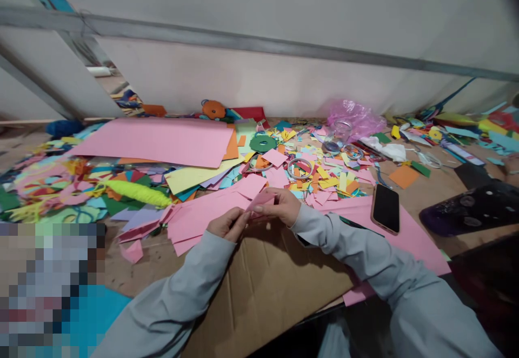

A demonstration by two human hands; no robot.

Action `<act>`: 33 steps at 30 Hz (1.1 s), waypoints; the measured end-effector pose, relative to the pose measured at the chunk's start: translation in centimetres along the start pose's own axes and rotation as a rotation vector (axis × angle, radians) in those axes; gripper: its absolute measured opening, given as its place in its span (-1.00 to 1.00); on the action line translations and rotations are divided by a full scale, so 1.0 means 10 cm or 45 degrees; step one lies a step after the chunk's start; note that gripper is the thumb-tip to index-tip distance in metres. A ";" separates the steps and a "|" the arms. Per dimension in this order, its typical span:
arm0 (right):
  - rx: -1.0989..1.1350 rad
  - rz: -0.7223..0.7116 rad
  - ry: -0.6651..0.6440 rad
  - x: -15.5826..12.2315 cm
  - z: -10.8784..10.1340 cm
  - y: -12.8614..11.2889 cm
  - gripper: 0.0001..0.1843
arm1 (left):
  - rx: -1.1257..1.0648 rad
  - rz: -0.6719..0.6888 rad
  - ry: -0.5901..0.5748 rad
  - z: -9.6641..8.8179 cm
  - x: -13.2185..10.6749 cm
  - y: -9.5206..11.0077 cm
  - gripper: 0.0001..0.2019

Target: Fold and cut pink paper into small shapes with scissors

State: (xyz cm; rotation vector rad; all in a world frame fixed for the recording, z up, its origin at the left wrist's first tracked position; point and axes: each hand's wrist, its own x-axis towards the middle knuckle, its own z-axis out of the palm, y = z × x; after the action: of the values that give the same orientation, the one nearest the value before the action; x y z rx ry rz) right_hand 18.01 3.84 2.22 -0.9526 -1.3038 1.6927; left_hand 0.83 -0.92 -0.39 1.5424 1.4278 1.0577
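Note:
Both hands meet around a small piece of pink paper [259, 201], pinched between thumbs and fingers above the upper edge of a brown cardboard sheet [279, 287]. My left hand [229, 224] grips its lower left end. On the other side my right hand [286, 206] is closed on the paper, its thumb laid across it. Larger sheets of pink paper [190, 217] lie just left of the hands. Under my right forearm, more pink paper [417, 239] spreads out, with a phone [385, 209] resting on it.
Colourful paper scraps [332, 177] cover the table beyond the hands. A large pink sheet [162, 140] and a bright yellow yarn bundle [135, 193] lie left. Tape rings [300, 168], a pink plastic bag [352, 119] and a dark purple object [470, 206] are farther off.

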 end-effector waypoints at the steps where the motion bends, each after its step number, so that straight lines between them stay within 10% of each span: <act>1: -0.033 0.003 0.006 0.00 0.01 0.01 -0.49 | -0.019 -0.012 -0.016 0.01 0.00 -0.01 -0.62; 33: -0.079 -0.121 0.169 -0.01 -0.07 0.04 -0.55 | 0.027 0.044 0.002 -0.04 -0.01 -0.03 -0.74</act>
State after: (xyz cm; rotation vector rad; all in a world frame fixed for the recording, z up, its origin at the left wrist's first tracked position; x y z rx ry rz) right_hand 18.58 3.95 1.72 -1.0052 -1.2990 1.4988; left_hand 0.38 -1.02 -0.56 1.5869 1.4229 1.0676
